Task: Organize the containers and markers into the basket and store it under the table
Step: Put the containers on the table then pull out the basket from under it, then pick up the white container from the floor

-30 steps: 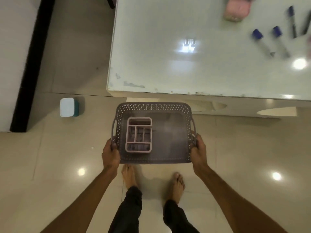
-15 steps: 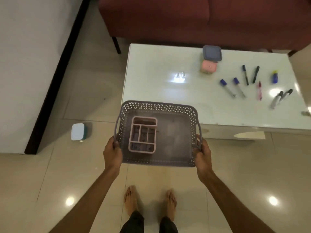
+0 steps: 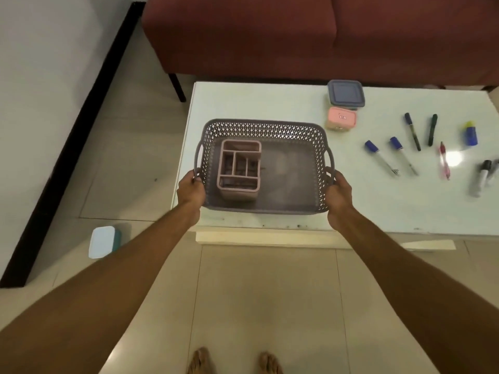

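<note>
A grey perforated basket (image 3: 286, 130) is held over the left part of the white table (image 3: 270, 103). My left hand (image 3: 191, 190) grips its left handle and my right hand (image 3: 338, 194) grips its right handle. Inside stands a pink divided organizer (image 3: 239, 168). To the right, a grey-lidded container (image 3: 346, 93) and a pink container (image 3: 341, 117) sit on the table. Several markers lie farther right, among them two blue-capped ones (image 3: 380, 160), a black one (image 3: 432, 129) and a red pen (image 3: 444, 164).
A dark red sofa (image 3: 297, 36) stands behind the table. A white and teal container (image 3: 103, 241) sits on the tiled floor at the left, near a wall with a black skirting. My bare feet (image 3: 235, 361) show at the bottom.
The basket has risen from floor height in front of the table and moved forward over the tabletop, both hands still on its handles. The view has lifted, showing the sofa.
</note>
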The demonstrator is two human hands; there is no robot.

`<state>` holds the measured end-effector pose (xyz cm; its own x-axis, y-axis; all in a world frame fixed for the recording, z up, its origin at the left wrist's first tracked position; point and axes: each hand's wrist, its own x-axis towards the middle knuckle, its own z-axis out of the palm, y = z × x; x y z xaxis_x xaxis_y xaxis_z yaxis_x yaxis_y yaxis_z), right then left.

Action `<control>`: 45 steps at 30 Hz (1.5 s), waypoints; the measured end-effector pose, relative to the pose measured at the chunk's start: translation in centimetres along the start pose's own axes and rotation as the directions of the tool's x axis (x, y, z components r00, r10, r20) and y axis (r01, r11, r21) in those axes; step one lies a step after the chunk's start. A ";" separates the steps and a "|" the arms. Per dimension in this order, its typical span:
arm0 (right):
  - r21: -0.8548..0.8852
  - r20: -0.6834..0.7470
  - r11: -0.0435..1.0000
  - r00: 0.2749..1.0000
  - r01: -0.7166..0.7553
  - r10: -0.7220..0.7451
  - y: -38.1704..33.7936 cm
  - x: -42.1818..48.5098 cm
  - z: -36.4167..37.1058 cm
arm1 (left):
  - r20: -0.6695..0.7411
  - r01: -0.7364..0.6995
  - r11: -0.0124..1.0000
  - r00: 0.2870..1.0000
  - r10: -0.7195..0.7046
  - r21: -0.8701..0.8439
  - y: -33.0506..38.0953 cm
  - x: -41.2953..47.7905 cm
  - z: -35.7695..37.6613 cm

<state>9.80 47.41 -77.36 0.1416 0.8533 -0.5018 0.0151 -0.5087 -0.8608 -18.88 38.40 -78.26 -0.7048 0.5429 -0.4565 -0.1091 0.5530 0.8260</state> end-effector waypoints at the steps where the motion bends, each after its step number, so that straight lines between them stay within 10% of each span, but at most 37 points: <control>1: -0.004 0.005 1.000 1.000 -0.001 0.001 0.1 1.0 0.1 | 0.009 0.012 1.000 1.000 -0.012 -0.011 0.1 0.8 0.7; 12: -0.283 -0.053 0.954 0.992 0.098 -0.117 -1.1 2.8 0.7 | 0.093 -0.023 1.000 0.995 0.023 -0.010 0.1 1.5 1.0; 15: -0.539 -0.178 0.799 0.891 0.267 -0.418 -1.6 -2.3 2.9 | 0.052 0.008 0.999 0.999 -0.006 -0.035 0.1 -0.2 -2.3; 20: -0.466 0.097 0.634 0.748 0.617 -0.657 0.0 -12.3 11.8 | -0.015 0.016 0.996 1.000 -0.017 -0.084 0.1 -1.0 -10.0; 30: -0.386 0.488 0.756 0.812 0.529 -0.320 10.0 -20.5 38.1 | -0.115 0.075 0.988 0.989 -0.090 -0.132 -7.4 9.2 -29.8; 45: -0.700 0.511 0.710 0.749 0.080 0.421 38.6 -16.3 62.7 | -0.050 0.355 0.934 0.934 -0.353 0.048 -33.5 30.4 -39.7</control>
<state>-54.03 21.00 -107.74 -0.3937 0.4840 -0.7815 0.7150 -0.3730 -0.5912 -64.45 11.32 -106.69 -0.6551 0.2807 -0.7015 -0.3186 0.7392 0.5934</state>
